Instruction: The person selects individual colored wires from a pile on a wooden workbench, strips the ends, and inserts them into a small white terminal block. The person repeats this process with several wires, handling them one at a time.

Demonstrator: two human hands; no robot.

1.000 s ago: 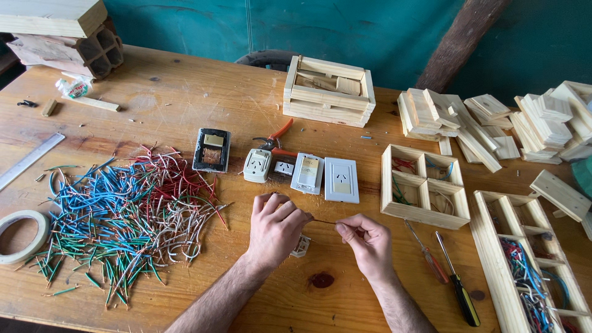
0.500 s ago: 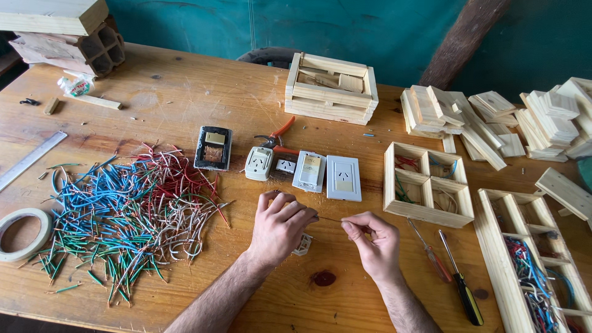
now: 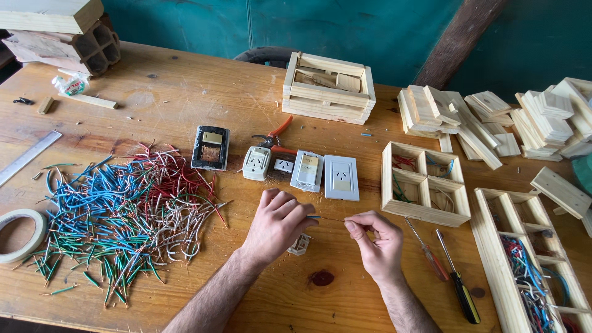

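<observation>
While pinched shut — both hands (image 3: pixel 327 231) on one thin wire (image 3: pixel 330 218) between them.

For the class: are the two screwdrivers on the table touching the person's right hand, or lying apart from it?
Apart. The head view shows bare table between the right hand and the red-handled screwdriver; the black-handled screwdriver lies farther right.
</observation>
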